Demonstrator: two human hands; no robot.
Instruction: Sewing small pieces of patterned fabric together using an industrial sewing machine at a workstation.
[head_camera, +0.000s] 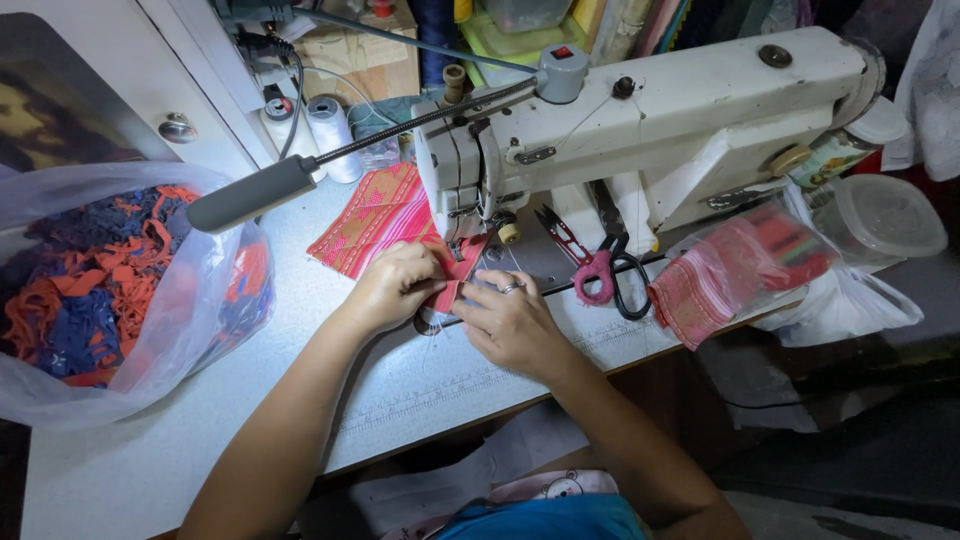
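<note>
My left hand (397, 285) pinches a small piece of red patterned fabric (447, 292) right in front of the needle of a white sewing machine (640, 130). My right hand (512, 322), with a ring on one finger, lies flat on the table beside it and its fingertips touch the same piece. A longer strip of the red and pink woven fabric (375, 220) trails away behind the machine's presser foot to the left. Whether the needle is down in the cloth is hidden by my fingers.
A clear plastic bag of orange and blue fabric scraps (100, 290) fills the table's left side. Black scissors and pink-handled snips (605, 272) lie right of the needle. A clear bag of folded pink pieces (735, 265) overhangs the table's right edge. Thread spools (330, 130) and a grey lamp arm (260, 190) stand behind.
</note>
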